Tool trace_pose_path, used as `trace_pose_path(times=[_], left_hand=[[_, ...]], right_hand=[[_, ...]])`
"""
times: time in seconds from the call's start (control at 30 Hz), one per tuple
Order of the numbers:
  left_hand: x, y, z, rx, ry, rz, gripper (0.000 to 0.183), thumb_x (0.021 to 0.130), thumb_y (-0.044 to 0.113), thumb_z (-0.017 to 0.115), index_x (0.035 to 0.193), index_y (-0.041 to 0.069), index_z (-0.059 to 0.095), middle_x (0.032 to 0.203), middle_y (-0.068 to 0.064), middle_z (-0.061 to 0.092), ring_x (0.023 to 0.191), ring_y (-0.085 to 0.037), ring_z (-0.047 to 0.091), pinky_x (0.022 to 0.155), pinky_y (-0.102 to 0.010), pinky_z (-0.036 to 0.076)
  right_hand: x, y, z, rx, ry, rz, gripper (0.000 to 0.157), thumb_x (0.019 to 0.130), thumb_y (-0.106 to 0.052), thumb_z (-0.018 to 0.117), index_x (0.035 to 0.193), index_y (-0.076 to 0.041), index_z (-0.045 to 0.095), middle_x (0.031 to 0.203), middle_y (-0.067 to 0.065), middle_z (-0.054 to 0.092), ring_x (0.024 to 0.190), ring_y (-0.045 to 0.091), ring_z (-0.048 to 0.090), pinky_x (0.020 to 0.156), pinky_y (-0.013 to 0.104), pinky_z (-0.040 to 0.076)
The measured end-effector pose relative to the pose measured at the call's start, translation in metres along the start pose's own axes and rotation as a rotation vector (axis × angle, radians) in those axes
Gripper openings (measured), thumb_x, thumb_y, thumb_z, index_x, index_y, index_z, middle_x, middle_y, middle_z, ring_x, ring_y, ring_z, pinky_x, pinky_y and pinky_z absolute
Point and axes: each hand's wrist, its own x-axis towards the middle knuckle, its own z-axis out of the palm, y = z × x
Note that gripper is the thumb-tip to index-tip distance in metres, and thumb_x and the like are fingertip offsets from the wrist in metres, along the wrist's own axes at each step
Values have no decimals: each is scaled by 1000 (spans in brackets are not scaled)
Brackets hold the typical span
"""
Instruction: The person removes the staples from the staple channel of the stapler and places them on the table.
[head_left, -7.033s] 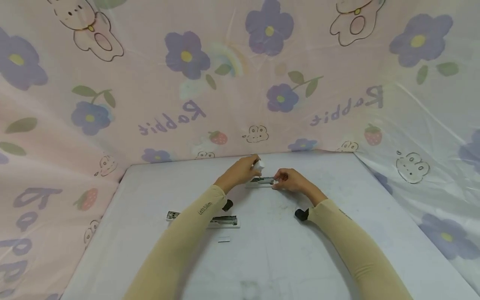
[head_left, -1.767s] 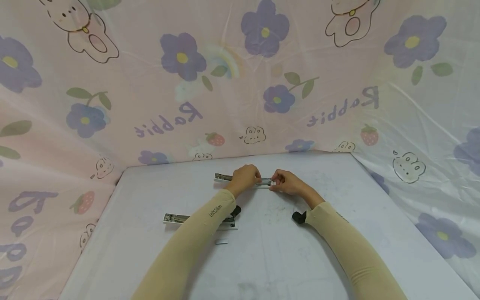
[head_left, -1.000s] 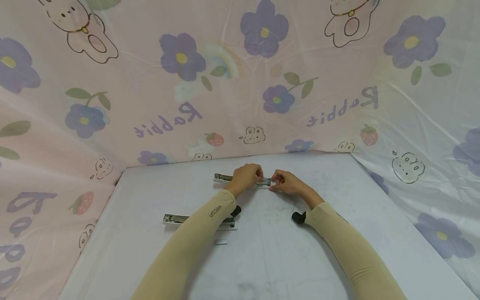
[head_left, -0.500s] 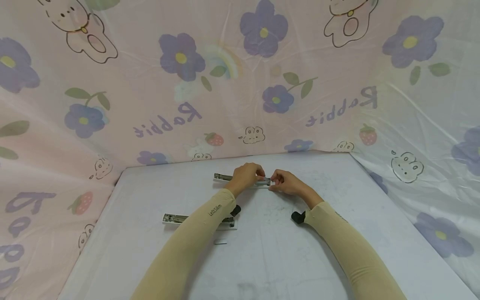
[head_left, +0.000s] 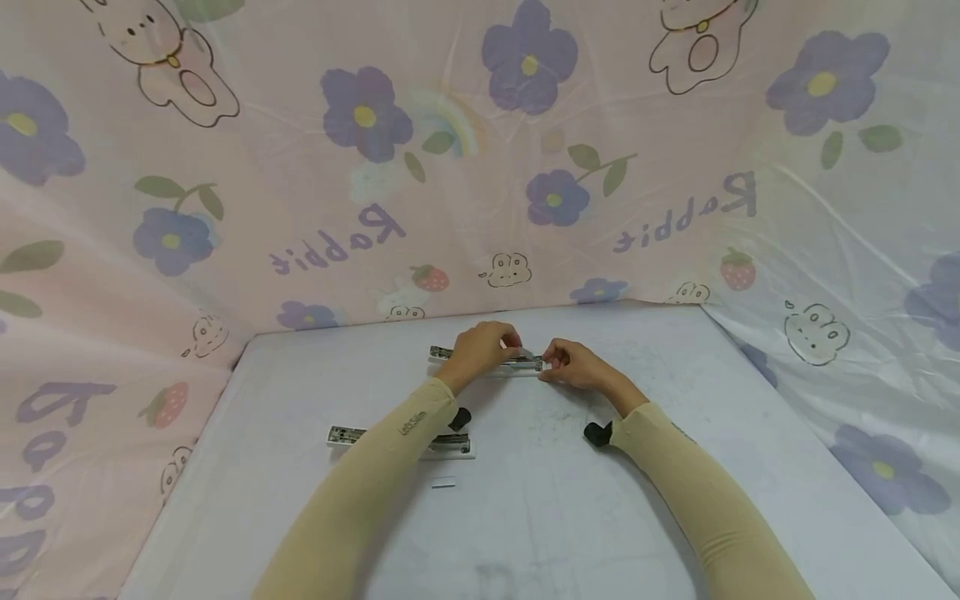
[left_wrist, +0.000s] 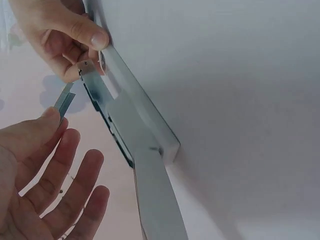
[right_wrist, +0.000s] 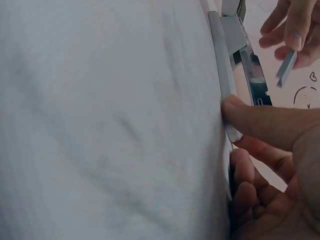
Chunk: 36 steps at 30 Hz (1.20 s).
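In the head view my left hand (head_left: 478,350) is above the far stapler (head_left: 441,354), which lies opened out on the table. Between its thumb and forefinger it pinches a short grey staple strip (left_wrist: 65,101), the other fingers loosely spread. The strip is held apart from the stapler's open metal magazine (left_wrist: 95,87), just beside it. My right hand (head_left: 577,364) grips the right end of the stapler, thumb on the white base (right_wrist: 220,55) and fingers curled at the other side. The right wrist view shows the strip (right_wrist: 286,68) tilted beyond the magazine.
A second opened stapler (head_left: 347,436) lies nearer, partly hidden under the left forearm. In front of it is another small staple strip (head_left: 443,482). Black wrist pieces (head_left: 597,433) stick out from both sleeves. A printed curtain (head_left: 450,208) hangs behind the white table (head_left: 637,517).
Seven seconds ago the left hand held a small white object over the stapler. In the last half second it has moved up and left, with the staple strip raised. The right hand stays put.
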Motion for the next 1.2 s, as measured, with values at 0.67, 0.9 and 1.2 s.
trace_pose_path(times=[0.67, 0.9, 1.2], left_hand=[[-22, -10, -4, -81, -131, 41, 5, 101, 20, 79, 104, 16, 79, 105, 2, 76, 97, -15, 67, 91, -37, 55], [-23, -10, 0, -22, -193, 63, 6, 100, 22, 80, 101, 16, 78, 100, 4, 75, 94, -11, 66, 92, -34, 55], [-24, -9, 2, 22, -213, 37, 7, 99, 22, 81, 97, 17, 77, 97, 5, 73, 90, -12, 63, 88, -35, 55]], right_hand=[[-2, 0, -3, 5, 3, 28, 28, 96, -13, 83, 110, -1, 63, 90, 6, 58, 80, 19, 50, 75, 33, 43], [-2, -1, -2, -4, 2, 24, 28, 96, -13, 83, 110, -1, 63, 90, 6, 59, 80, 20, 51, 75, 33, 43], [0, 1, 0, 2, 1, 26, 29, 96, -15, 84, 110, -1, 63, 90, 7, 59, 79, 19, 50, 74, 33, 42]])
